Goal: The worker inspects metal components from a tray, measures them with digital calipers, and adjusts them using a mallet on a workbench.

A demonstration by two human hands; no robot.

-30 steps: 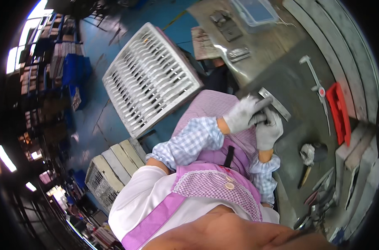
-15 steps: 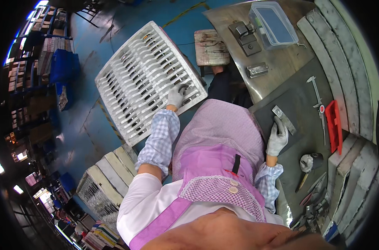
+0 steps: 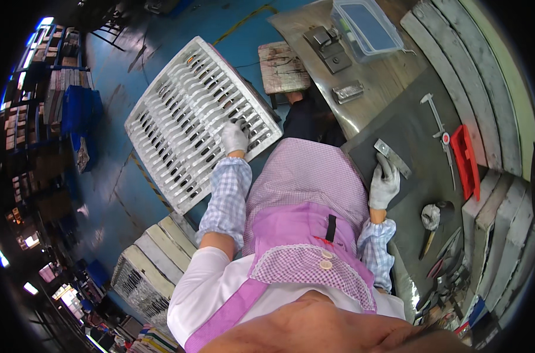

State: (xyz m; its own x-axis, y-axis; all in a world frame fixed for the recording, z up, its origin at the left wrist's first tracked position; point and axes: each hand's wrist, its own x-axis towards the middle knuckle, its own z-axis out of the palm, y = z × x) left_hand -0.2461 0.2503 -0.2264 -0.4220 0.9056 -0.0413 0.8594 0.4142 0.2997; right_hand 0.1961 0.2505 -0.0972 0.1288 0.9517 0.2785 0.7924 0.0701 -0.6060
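On the left a white slotted tray (image 3: 179, 126) lies tilted, with rows of small dark metal parts in its slots. My left hand (image 3: 234, 140), in a white glove with darkened fingertips, reaches into the near right part of the tray. Its fingers curl together among the slots, and whatever they grip is hidden. On the dark bench mat to the right rests a flat metal bar (image 3: 393, 157). My gloved right hand (image 3: 384, 185) lies beside this bar, fingers stretched out, with the fingertips touching or nearly touching its lower edge.
Right of the bar lie a caliper (image 3: 439, 132), a red case (image 3: 466, 162) and a hammer (image 3: 431, 220). Farther up the bench are a metal fixture (image 3: 328, 50), a metal block (image 3: 347, 92) and a clear plastic box (image 3: 370, 29). A worn stool (image 3: 284, 67) stands beyond the bench edge.
The whole view has shifted slightly. My left hand has moved a little left over the tray, fingers still curled. My right hand stays beside the metal bar.
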